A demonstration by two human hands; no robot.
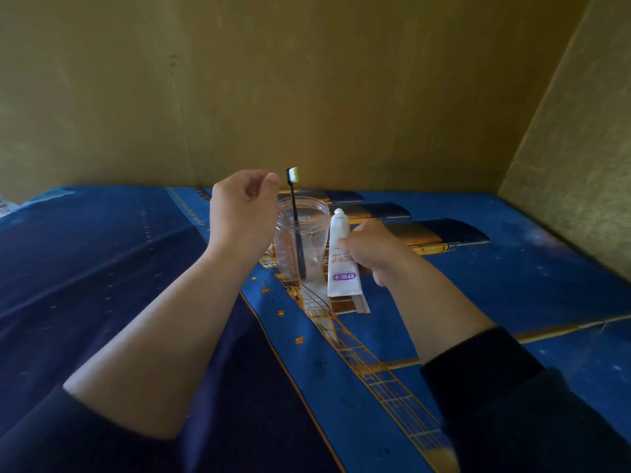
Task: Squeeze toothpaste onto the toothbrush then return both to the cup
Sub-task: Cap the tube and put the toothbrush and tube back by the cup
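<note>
A clear plastic cup (307, 213) stands upright on the blue printed cloth (512, 274). A black toothbrush (295, 220) stands in it, head up, with white bristles and a yellowish dab at the top. My left hand (240, 213) hovers just left of the cup's rim, fingers loosely curled and holding nothing; the thumb is close to the brush head but apart from it. My right hand (372, 250) grips a white toothpaste tube (341, 257) around its middle, cap end up, right beside the cup.
Dull yellow-green walls (341, 97) close off the back and the right side. The cloth has darker folds on the left and an orange-and-white print under the cup. Dark sleeves cover both my forearms near the bottom.
</note>
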